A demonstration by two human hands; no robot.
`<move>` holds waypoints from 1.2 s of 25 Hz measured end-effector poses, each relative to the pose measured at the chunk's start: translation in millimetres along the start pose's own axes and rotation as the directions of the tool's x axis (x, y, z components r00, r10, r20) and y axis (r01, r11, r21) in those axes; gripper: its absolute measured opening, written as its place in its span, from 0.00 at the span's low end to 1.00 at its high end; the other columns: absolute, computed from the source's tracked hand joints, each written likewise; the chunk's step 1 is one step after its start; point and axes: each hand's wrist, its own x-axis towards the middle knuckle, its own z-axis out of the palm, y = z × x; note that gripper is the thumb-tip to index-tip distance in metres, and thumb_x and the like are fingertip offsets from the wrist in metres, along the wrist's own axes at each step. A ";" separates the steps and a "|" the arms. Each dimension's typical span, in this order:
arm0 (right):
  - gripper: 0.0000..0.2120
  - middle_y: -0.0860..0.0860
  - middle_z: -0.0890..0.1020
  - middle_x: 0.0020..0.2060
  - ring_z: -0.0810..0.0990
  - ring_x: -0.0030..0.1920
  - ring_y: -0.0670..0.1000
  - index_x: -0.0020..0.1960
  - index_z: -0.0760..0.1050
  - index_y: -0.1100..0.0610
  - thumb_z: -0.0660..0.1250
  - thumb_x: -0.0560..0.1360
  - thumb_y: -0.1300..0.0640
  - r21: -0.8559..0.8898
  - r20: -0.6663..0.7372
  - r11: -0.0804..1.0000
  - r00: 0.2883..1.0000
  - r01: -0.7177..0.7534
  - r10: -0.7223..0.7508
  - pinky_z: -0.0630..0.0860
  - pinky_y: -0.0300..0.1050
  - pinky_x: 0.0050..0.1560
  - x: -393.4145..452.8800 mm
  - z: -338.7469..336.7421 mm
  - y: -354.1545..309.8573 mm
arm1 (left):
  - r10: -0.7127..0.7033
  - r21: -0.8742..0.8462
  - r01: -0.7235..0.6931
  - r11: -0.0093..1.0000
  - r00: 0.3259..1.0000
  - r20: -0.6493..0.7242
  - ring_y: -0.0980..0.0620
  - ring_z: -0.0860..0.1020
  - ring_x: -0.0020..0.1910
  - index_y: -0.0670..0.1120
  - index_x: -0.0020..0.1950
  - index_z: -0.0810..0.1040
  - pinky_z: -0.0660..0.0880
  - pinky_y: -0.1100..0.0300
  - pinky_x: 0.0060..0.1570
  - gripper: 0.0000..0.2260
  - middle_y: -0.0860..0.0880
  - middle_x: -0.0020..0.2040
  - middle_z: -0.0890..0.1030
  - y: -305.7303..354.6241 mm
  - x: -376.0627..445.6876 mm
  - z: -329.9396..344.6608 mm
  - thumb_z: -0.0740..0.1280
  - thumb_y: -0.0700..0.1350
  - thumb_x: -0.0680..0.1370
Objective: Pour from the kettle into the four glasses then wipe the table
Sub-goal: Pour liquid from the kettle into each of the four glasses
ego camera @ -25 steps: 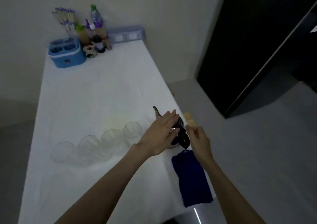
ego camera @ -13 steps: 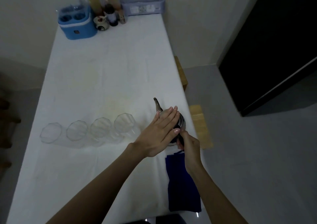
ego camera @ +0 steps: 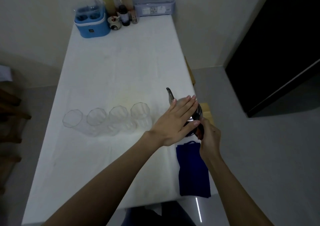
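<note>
So the right hand point(ego camera: 208, 139) is curled around the dark handle of the kettle point(ego camera: 199, 112), fingers wrapped shut on it, right at the table's point(ego camera: 121, 73) right edge. The left hand point(ego camera: 176, 120) lies flat and open across the top of the kettle, palm down, fingers straight and together, pressing on the lid area rather than gripping anything. Most of the kettle body is hidden under that palm, but the spout point(ego camera: 170, 95) pokes out just beyond the left fingertips, pointing up and away from the person.

Left of the held kettle there are 4 clear glasses point(ego camera: 107, 120) in a row, touching or nearly touching each other, the closest 1 just beside the left hand. They look empty, though the light is dim so hard to say for sure.

Right under the right wrist, on the near side of the grip, a dark blue cloth point(ego camera: 193, 170) lies flat on the table, reaching its near edge.
</note>
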 end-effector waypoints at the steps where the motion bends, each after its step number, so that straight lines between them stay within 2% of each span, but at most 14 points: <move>1: 0.13 0.55 0.80 0.36 0.75 0.40 0.52 0.42 0.83 0.67 0.69 0.77 0.57 -0.003 -0.014 1.000 1.000 0.022 -0.022 0.71 0.49 0.46 -9.6 -0.2 -4.6 | 0.024 0.004 -0.024 1.000 1.000 -0.016 0.55 0.42 0.79 0.43 0.80 0.49 0.39 0.49 0.77 0.30 0.48 0.81 0.47 5.1 -6.3 -6.1 0.44 0.58 0.82; 2: 0.13 0.55 0.80 0.38 0.75 0.41 0.53 0.43 0.83 0.68 0.69 0.76 0.57 -0.011 -0.022 0.999 0.999 0.042 -0.042 0.71 0.49 0.47 -19.4 -0.3 -8.9 | 0.047 0.012 -0.047 0.999 0.998 -0.035 0.54 0.42 0.79 0.43 0.80 0.50 0.39 0.49 0.77 0.30 0.48 0.81 0.48 10.4 -12.4 -12.4 0.44 0.58 0.82; 4: 0.11 0.55 0.80 0.38 0.75 0.41 0.52 0.41 0.83 0.61 0.67 0.77 0.57 -0.020 -0.040 0.995 0.994 0.096 -0.097 0.71 0.48 0.46 -45.6 0.3 -20.2 | 0.097 0.032 -0.095 0.995 0.992 -0.082 0.53 0.44 0.79 0.42 0.79 0.51 0.39 0.51 0.77 0.30 0.47 0.81 0.50 21.5 -28.2 -26.2 0.45 0.58 0.82; 7: 0.09 0.52 0.83 0.38 0.78 0.41 0.49 0.42 0.84 0.56 0.67 0.78 0.57 0.013 -0.050 0.984 0.983 0.176 -0.175 0.74 0.46 0.45 -89.8 2.6 -31.6 | 0.173 0.061 -0.166 0.984 0.974 -0.148 0.52 0.48 0.79 0.42 0.79 0.54 0.39 0.53 0.77 0.29 0.46 0.80 0.53 37.0 -62.1 -48.2 0.46 0.57 0.82; 10: 0.13 0.51 0.80 0.35 0.76 0.38 0.48 0.35 0.83 0.51 0.67 0.77 0.57 0.048 -0.049 0.978 0.978 0.203 -0.201 0.72 0.44 0.42 -133.9 9.3 -32.3 | 0.203 0.091 -0.189 0.978 0.963 -0.179 0.51 0.51 0.79 0.42 0.78 0.57 0.40 0.52 0.77 0.30 0.45 0.80 0.56 45.3 -101.1 -66.6 0.46 0.58 0.82; 13: 0.11 0.52 0.79 0.35 0.74 0.35 0.47 0.39 0.82 0.54 0.65 0.78 0.57 0.077 0.004 0.975 0.978 0.209 -0.210 0.70 0.43 0.38 -172.6 24.8 -16.8 | 0.226 0.121 -0.203 0.972 0.947 -0.226 0.49 0.55 0.79 0.41 0.77 0.61 0.43 0.51 0.77 0.31 0.44 0.79 0.60 42.6 -145.5 -78.2 0.48 0.59 0.81; 15: 0.11 0.54 0.81 0.36 0.77 0.35 0.48 0.41 0.82 0.58 0.64 0.77 0.55 0.087 0.084 0.980 0.979 0.178 -0.185 0.73 0.43 0.38 -192.0 39.0 -3.0 | 0.232 0.155 -0.198 0.968 0.940 -0.249 0.49 0.56 0.78 0.40 0.76 0.63 0.45 0.50 0.77 0.31 0.44 0.78 0.62 34.4 -174.3 -81.7 0.51 0.60 0.80; 16: 0.13 0.55 0.81 0.37 0.79 0.36 0.49 0.42 0.82 0.60 0.65 0.75 0.52 0.082 0.122 0.985 0.979 0.152 -0.161 0.75 0.43 0.39 -200.3 49.2 4.8 | 0.222 0.166 -0.183 0.969 0.941 -0.257 0.49 0.56 0.78 0.40 0.76 0.63 0.46 0.50 0.77 0.32 0.44 0.78 0.62 27.4 -188.9 -84.2 0.51 0.60 0.80; 18: 0.23 0.59 0.81 0.42 0.78 0.41 0.54 0.48 0.82 0.66 0.68 0.67 0.47 0.057 0.156 0.992 0.980 0.116 -0.124 0.74 0.46 0.42 -211.3 69.9 18.1 | 0.180 0.166 -0.139 0.976 0.948 -0.263 0.49 0.55 0.78 0.41 0.77 0.62 0.46 0.50 0.77 0.32 0.45 0.78 0.61 10.6 -212.1 -89.1 0.52 0.60 0.80; 20: 0.29 0.58 0.79 0.42 0.75 0.41 0.53 0.52 0.81 0.69 0.70 0.63 0.46 0.025 0.161 0.995 0.982 0.093 -0.096 0.70 0.44 0.40 -220.5 92.1 26.4 | 0.130 0.167 -0.087 0.982 0.956 -0.263 0.50 0.54 0.79 0.41 0.77 0.61 0.45 0.51 0.77 0.31 0.46 0.79 0.60 -7.0 -231.0 -95.7 0.51 0.60 0.80; 23: 0.11 0.51 0.76 0.33 0.71 0.33 0.47 0.41 0.82 0.59 0.70 0.70 0.50 -0.008 0.165 0.999 0.985 0.047 -0.045 0.66 0.42 0.36 -232.3 123.7 32.6 | 0.046 0.144 -0.010 0.989 0.968 -0.246 0.52 0.49 0.79 0.43 0.78 0.58 0.42 0.52 0.77 0.32 0.47 0.80 0.57 -30.5 -251.4 -105.8 0.50 0.61 0.80; 24: 0.09 0.49 0.74 0.30 0.70 0.31 0.46 0.37 0.79 0.57 0.70 0.72 0.53 -0.028 0.157 0.999 0.987 0.041 -0.036 0.65 0.41 0.35 -233.7 132.3 33.2 | 0.016 0.125 0.015 0.992 0.970 -0.241 0.53 0.48 0.79 0.43 0.79 0.57 0.41 0.52 0.77 0.32 0.48 0.80 0.55 -37.1 -255.6 -108.5 0.49 0.61 0.81; 26: 0.11 0.49 0.72 0.28 0.68 0.28 0.46 0.33 0.76 0.57 0.70 0.72 0.53 -0.075 0.141 0.996 0.990 0.038 -0.027 0.66 0.41 0.34 -234.1 148.5 32.2 | -0.040 0.074 0.060 0.995 0.968 -0.247 0.54 0.46 0.79 0.44 0.79 0.55 0.40 0.52 0.77 0.31 0.48 0.80 0.54 -48.5 -260.7 -113.8 0.50 0.61 0.81; 30: 0.13 0.48 0.75 0.25 0.70 0.27 0.47 0.33 0.77 0.57 0.72 0.70 0.49 -0.202 0.093 0.979 0.995 0.042 -0.024 0.70 0.44 0.36 -230.0 171.8 25.5 | -0.120 -0.052 0.110 0.993 0.957 -0.264 0.55 0.45 0.79 0.44 0.79 0.55 0.39 0.55 0.77 0.30 0.48 0.80 0.54 -65.4 -262.3 -122.1 0.52 0.59 0.82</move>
